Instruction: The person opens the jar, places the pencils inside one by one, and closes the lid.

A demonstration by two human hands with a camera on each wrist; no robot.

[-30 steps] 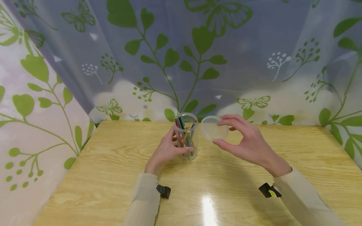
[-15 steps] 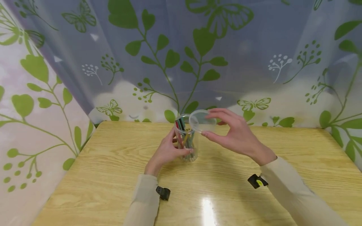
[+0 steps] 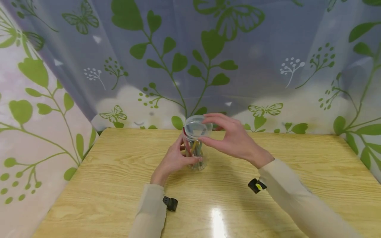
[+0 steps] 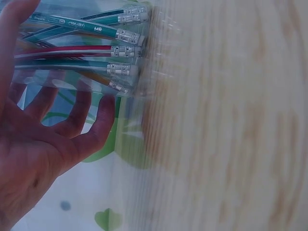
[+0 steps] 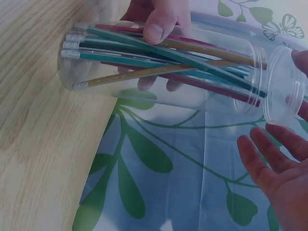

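A clear plastic jar (image 5: 192, 98) stands near the back of the table in the head view, with several pencils (image 5: 130, 73) inside, eraser ends down. Teal, red and yellow-brown pencils show, and some eraser ends (image 4: 127, 70) appear in the left wrist view. My left hand (image 3: 175, 158) grips the jar from the left, thumb across its front. Thumb and fingers of my right hand (image 3: 230, 137) pinch a round translucent lid (image 3: 197, 127) by its edge. Tilted, the lid overlaps the jar's mouth in the head view; in the right wrist view it is right at the rim.
The wood-grain table (image 3: 119, 158) reaches back to a curtain (image 3: 253, 72) printed with green leaves and butterflies. A similar printed cloth (image 3: 32, 132) hangs along the left side. Small black devices (image 3: 170, 203) sit at both wrists.
My right hand has carried the lid leftward, from beside the jar to over its mouth. The left hand keeps its hold on the jar, which has hardly moved.
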